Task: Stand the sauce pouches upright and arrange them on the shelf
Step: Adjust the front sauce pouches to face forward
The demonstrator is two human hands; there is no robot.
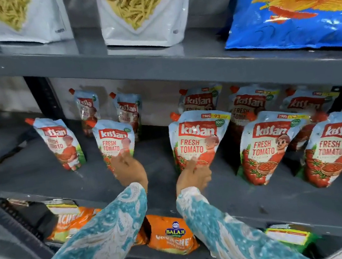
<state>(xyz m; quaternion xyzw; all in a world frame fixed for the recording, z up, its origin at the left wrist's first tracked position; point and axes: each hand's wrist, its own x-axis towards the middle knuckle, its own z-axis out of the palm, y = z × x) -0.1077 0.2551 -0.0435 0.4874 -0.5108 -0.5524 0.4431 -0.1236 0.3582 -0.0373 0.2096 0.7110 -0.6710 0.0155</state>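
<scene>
Fingers of left hand [129, 168] loosely extended, tips touching small ketchup pouch [114, 142]; right hand [193, 175] half-curled, fingertips [193, 161] against larger upright pouch [198, 138], 2 pouches apart on shelf [38, 171].

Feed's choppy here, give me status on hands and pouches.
Left hand touching small front pouch. Right hand on big centre pouch. Pouches upright. Nothing blocking.

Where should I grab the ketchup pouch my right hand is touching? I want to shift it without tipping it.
Take the ketchup pouch by its upper side edges, just below the spouted top, coming from the front. It stands upright on a wide base and narrows upward, so a grip up there is probably easiest to close. The right hand now touches only its lower front; a push there could slide the base.
</scene>
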